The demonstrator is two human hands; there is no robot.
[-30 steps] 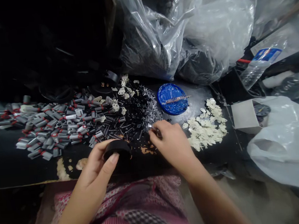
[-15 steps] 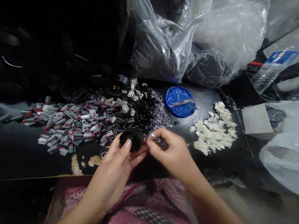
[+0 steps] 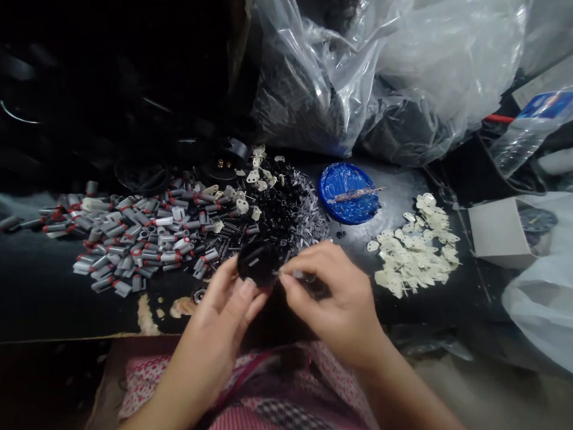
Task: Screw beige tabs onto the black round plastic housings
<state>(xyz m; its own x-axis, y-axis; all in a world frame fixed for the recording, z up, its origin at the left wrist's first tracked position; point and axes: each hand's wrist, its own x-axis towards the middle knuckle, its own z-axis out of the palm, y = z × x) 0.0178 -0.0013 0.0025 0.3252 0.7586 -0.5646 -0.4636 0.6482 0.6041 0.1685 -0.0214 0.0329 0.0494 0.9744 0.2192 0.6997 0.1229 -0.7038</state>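
My left hand (image 3: 231, 300) is closed round a round black plastic part (image 3: 257, 263), its thumb on the near rim. Against the right side of that part, the fingertips of my right hand (image 3: 325, 285) pinch together. A small dark object (image 3: 312, 283) with a pale tip is tucked in the right hand; its kind I cannot make out. Just beyond both hands lie small black and grey pieces (image 3: 306, 206) and dark springs (image 3: 233, 236). Grey tubes with red bands (image 3: 138, 241) are heaped to the left.
A blue lid (image 3: 348, 203) with grease and a thin stick stands behind my right hand. Cream flat tabs (image 3: 420, 250) are piled to the right. Clear plastic bags (image 3: 325, 84) fill the back. A white box (image 3: 499, 233) and a plastic bottle (image 3: 535, 133) stand at the far right.
The round black part has turned in my left hand and shifted slightly right. My right fingertips have moved in against its side. The view has shifted slightly.
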